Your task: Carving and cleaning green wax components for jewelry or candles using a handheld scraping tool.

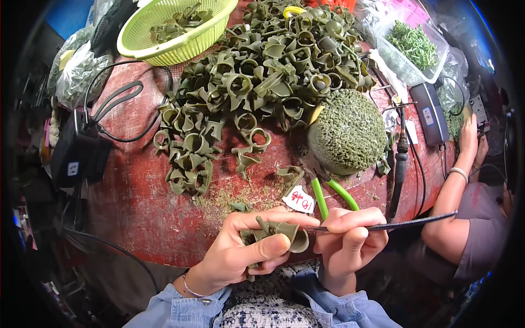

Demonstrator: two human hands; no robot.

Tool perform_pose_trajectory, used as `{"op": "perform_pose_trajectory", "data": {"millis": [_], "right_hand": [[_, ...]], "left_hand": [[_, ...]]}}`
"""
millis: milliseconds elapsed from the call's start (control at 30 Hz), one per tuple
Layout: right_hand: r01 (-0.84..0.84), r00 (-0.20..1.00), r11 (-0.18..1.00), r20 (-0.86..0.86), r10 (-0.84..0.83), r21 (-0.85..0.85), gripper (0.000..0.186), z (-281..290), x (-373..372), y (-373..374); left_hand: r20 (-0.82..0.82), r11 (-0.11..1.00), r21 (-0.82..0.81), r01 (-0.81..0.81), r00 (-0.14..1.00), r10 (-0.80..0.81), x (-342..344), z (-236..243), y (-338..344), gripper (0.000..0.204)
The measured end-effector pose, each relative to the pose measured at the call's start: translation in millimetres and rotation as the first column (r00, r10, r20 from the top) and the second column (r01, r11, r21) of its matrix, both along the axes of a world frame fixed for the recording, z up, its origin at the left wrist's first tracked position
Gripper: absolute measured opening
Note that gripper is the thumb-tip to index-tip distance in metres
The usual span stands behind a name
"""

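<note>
My left hand (227, 249) holds a dull green moulded piece (298, 240) with a curved, cup-like end, thumb pressed on its near side. In my right hand (353, 243) a slim dark tool (418, 221) is pinched, its long end pointing right. The tool's thin tip reaches the green piece beside my left fingers; whether it touches is hard to see. Just beyond my hands lie green-handled pliers (343, 193), a small paper tag (299, 200) with red writing and a single green moulded piece (290, 176).
A large heap of green moulded pieces (262, 82) covers the red table (131, 218). Right of it stands a round block (350, 128) coated in green crumbs. A yellow-green basket (147, 52), black boxes (429, 112) with cords and a pen-like corded tool (400, 164) surround it. Another person's arm (462, 169) is at right.
</note>
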State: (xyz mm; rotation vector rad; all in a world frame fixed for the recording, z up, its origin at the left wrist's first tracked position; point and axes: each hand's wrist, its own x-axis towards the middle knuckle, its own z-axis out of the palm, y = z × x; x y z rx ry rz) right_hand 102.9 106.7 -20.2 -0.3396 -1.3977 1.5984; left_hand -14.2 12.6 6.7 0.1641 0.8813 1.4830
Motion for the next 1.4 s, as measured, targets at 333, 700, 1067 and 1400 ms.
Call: {"op": "perform_pose_trajectory", "data": {"millis": [333,700,1067,1400], "right_hand": [[0.063,0.992,0.996,0.103,-0.069,0.066,0.024,0.8,2.4,1.7],[0.076,0.987,0.963,0.121,-0.110,0.258,0.021,1.8,5.1,-0.6],[0.116,0.992,0.981,0.035,-0.123,0.152,0.028,-2.9,3.6,-1.0],[-0.007,0.999,0.959,0.036,-0.003,0.285,0.027,0.3,2.8,3.9]], "left_hand": [[0.002,1.000,0.006,0.005,1.000,-0.005,-0.8,0.4,1.3,0.051],[-0.046,0.999,0.008,-0.050,0.998,0.050,2.0,-0.8,-1.7,0.052],[-0.014,0.999,0.030,-0.043,0.999,0.043,1.7,-1.4,0.4,0.052],[-0.185,0.994,0.064,-0.086,0.978,0.097,2.6,-6.1,-1.2,0.050]]}}
